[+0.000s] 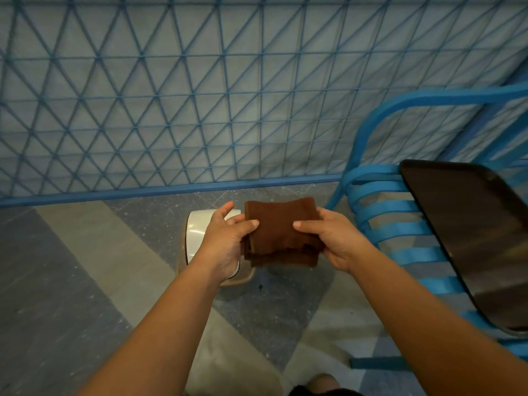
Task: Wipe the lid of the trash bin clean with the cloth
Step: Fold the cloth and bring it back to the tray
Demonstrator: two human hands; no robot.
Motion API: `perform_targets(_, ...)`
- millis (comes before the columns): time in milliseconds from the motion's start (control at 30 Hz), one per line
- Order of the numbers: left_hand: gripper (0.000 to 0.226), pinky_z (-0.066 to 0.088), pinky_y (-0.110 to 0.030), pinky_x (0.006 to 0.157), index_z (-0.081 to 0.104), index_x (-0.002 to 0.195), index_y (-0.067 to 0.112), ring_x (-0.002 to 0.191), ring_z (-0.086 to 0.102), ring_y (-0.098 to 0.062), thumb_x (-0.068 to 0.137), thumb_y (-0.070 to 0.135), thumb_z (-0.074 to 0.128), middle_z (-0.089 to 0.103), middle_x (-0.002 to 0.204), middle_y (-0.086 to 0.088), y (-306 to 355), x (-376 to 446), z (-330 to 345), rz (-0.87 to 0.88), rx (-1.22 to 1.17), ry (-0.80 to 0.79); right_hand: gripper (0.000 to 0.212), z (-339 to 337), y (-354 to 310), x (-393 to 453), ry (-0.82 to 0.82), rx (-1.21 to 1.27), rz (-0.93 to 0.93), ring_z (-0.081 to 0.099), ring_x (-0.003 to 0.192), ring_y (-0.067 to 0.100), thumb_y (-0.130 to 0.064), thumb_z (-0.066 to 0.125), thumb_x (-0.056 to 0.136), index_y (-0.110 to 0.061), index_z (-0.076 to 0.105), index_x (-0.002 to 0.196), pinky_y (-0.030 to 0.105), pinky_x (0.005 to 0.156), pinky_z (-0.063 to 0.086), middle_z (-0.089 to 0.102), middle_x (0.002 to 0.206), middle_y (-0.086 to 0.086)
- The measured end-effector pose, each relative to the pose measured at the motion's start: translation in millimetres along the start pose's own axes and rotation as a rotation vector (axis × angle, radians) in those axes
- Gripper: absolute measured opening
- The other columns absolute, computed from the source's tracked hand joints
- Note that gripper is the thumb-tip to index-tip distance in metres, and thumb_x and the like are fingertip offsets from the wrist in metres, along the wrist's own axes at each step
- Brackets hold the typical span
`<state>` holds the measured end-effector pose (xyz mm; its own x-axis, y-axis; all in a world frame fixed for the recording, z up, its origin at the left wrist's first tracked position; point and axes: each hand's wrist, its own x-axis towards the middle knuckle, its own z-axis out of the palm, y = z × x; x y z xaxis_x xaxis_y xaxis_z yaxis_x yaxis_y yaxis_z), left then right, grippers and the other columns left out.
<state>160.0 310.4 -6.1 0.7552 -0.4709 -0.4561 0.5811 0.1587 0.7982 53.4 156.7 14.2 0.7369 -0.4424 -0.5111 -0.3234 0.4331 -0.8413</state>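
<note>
Both my hands pinch cloth (281,231) | left hand (225,241) at its 9, right hand (333,238) at 3 | bin lid (197,232) beneath left hand

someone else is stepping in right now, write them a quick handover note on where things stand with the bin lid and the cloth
Left hand: pinches the left edge of the folded brown cloth.
Right hand: pinches its right edge.
The cloth is held up in the air, above the white trash bin lid, not touching it. The bin stands on the floor beside the blue chair.
Done: cloth picked up and folded.
Left: bring the cloth down and wipe the whole lid; no wiping shows yet.
</note>
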Motion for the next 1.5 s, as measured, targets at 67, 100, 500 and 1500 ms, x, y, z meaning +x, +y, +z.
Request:
perform_targets(67,0.073,0.059,-0.034,0.07,0.032,0.142,0.017,0.093,0.068,-0.025,0.081,-0.01,0.062,0.064,0.115,-0.016,-4.8,-1.7,9.9,-0.029,0.014,0.01,0.031,-13.3,-6.6,-4.2,0.028,-0.058,-0.03,0.067,0.098,0.027,0.002,0.062,0.083,-0.005,0.064,0.113,0.04,0.09,0.053,0.071,0.106,0.015)
perform_targets(100,0.072,0.059,-0.034,0.069,0.032,0.141,0.016,0.092,0.068,-0.025,0.081,-0.009,0.063,0.064,0.115,-0.018,-7.8,-3.0,15.5,-0.05,0.005,0.003,0.027,-21.5,-11.8,-5.7,0.036,-0.06,-0.047,0.068,0.097,0.026,0.002,0.061,0.084,-0.006,0.066,0.11,0.04,0.091,0.053,0.071,0.105,0.016)
perform_targets(500,0.038,0.057,-0.034,0.072,0.054,0.118,0.014,0.09,0.07,-0.028,0.084,0.003,0.066,0.07,0.101,-0.016,-52.3,-9.7,35.1,-0.192,0.2,-0.041,0.024,-208.5,-108.8,-39.1,0.389,-0.745,-0.162,0.065,0.08,0.015,-0.013,0.057,0.092,-0.026,0.063,0.11,0.027,0.063,0.049,0.069,0.1,0.006)
perform_targets(1500,0.049,0.058,-0.038,0.077,0.042,0.127,0.012,0.099,0.065,-0.021,0.085,0.005,0.066,0.063,0.116,-0.011,-164.6,8.4,332.2,-0.258,0.382,-0.418,0.021,-363.8,-94.3,-45.9,0.35,-0.507,0.099,0.069,0.086,0.02,-0.005,0.057,0.09,-0.023,0.065,0.096,0.031,0.062,0.059,0.07,0.099,0.007)
